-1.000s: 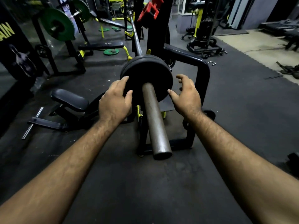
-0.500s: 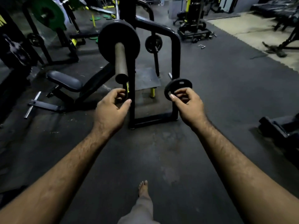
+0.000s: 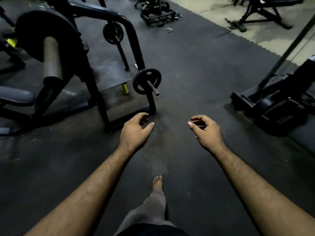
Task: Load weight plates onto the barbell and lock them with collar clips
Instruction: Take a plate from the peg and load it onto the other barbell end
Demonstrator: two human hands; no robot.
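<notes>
Barbell sleeve (image 3: pixel 51 57) blurred, round black plate (image 3: pixel 46 34) behind, top cut off. Left hand (image 3: pixel 134 132), right hand (image 3: pixel 206 132): fingers loosely curled, empty, over matte rubber floor (image 3: pixel 187 82).

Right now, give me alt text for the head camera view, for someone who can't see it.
Two empty hands, left hand and right hand, reach over a dark gym floor. Upper left, a barbell sleeve carries a black plate; a small plate hangs on the rack's peg.
</notes>
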